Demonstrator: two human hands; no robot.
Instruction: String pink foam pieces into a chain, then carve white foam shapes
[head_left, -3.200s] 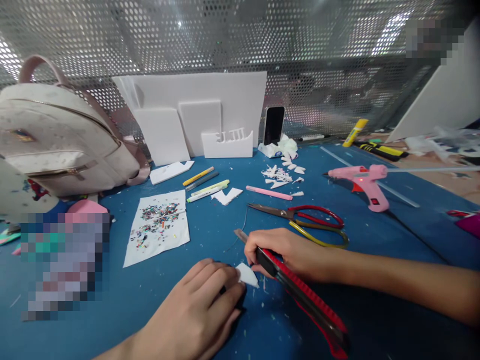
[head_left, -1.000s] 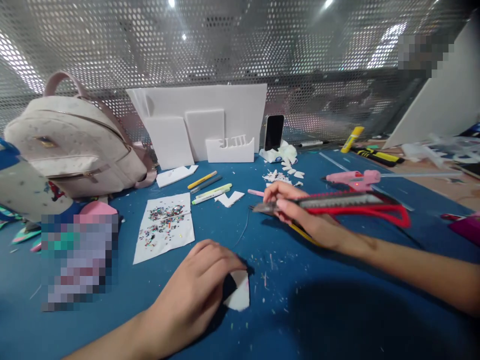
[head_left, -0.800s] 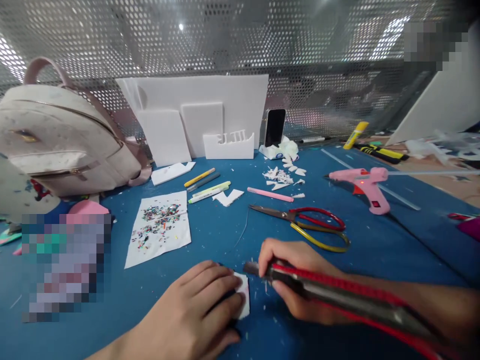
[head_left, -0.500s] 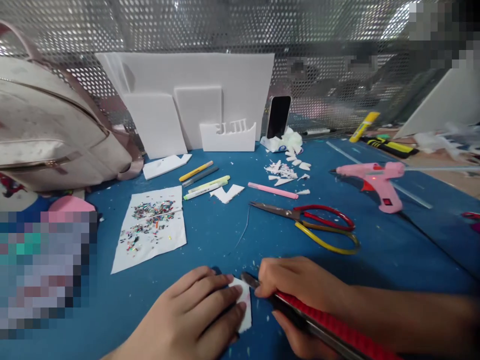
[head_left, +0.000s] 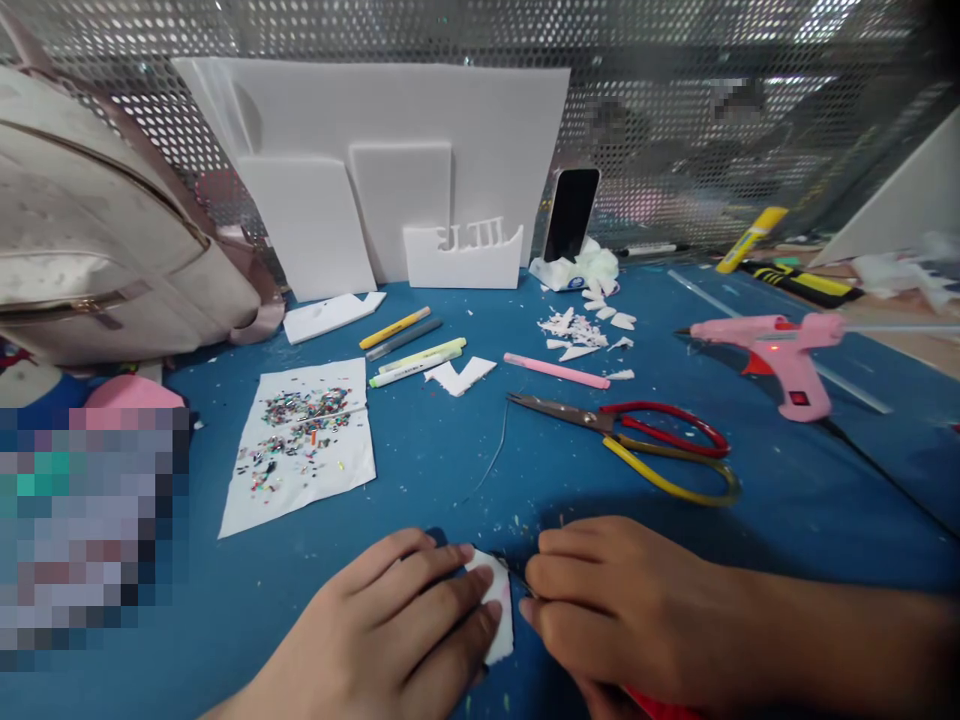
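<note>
My left hand (head_left: 382, 630) lies with its fingers pressed down over a small white foam piece (head_left: 504, 622), pinning it to the blue table. Only the piece's right edge shows past the fingertips. Just to the right, my right hand (head_left: 637, 610) is wrapped round a red and black utility knife (head_left: 661, 708). Most of the knife is hidden by that hand; a bit of red handle shows below it, and the dark blade reaches the top right edge of the foam piece. Farther off lie scissors (head_left: 577, 415) with red and yellow handles.
A pink glue gun (head_left: 787, 350) with a cord is at right. Several pens (head_left: 556, 370), foam scraps (head_left: 574, 328) and a sheet of paper (head_left: 247, 510) with colourful bits lie ahead. White foam boards (head_left: 300, 230), a phone (head_left: 572, 210) and a backpack (head_left: 127, 240) stand behind.
My right hand lifted the utility knife toward the scissors, then brought it back down to the foam piece and turned it more upright. The foam piece was turned under my left hand.
</note>
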